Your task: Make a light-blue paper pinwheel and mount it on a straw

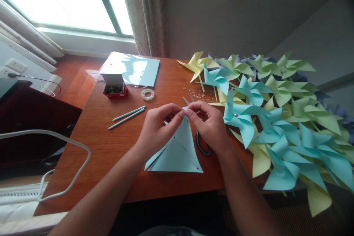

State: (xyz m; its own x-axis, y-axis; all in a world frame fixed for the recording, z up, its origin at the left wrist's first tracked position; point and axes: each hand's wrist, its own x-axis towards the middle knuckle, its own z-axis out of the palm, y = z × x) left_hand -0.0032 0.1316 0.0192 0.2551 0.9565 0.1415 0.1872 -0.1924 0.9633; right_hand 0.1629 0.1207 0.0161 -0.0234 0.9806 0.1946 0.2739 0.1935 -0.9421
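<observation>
**Blue paper square pinched at its peak**

Blue paper square (177, 153) lies on the desk (116, 147), its upper corners folded up. Left of it I see two blue sticks (127, 116). My left hand (156, 131) and right hand (211, 125) both pinch the raised tips together. Right of the square lies a pile of pinwheels (276, 118).

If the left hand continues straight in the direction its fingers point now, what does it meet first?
The left hand points right, toward the right hand. Their fingertips already nearly touch over the raised tip of the light blue paper, so it would probably meet the right hand's fingers first; how the depths compare is uncertain.
</observation>
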